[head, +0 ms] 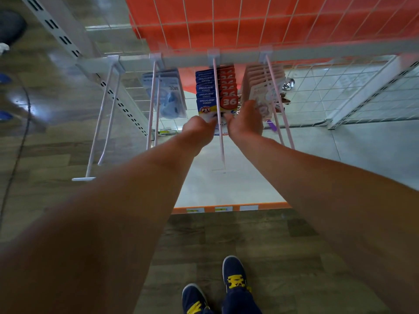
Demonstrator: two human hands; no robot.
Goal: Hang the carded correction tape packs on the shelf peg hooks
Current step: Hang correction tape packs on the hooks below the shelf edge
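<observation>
Several blue-and-red carded correction tape packs (216, 91) marked "36" hang in a row on the middle peg hook (219, 123). My left hand (199, 130) grips the left side of the front pack. My right hand (246, 122) holds its right side, fingers reaching up beside it. The pack's lower half is hidden behind both hands. The pack sits threaded on the hook, partway along it.
Blue-grey "30m" packs (169, 94) hang on the peg to the left, pale pink packs (264, 85) on the peg to the right. An empty double hook (103, 123) juts out far left. A white shelf (226, 182) lies below; my shoes (233, 275) stand on wood flooring.
</observation>
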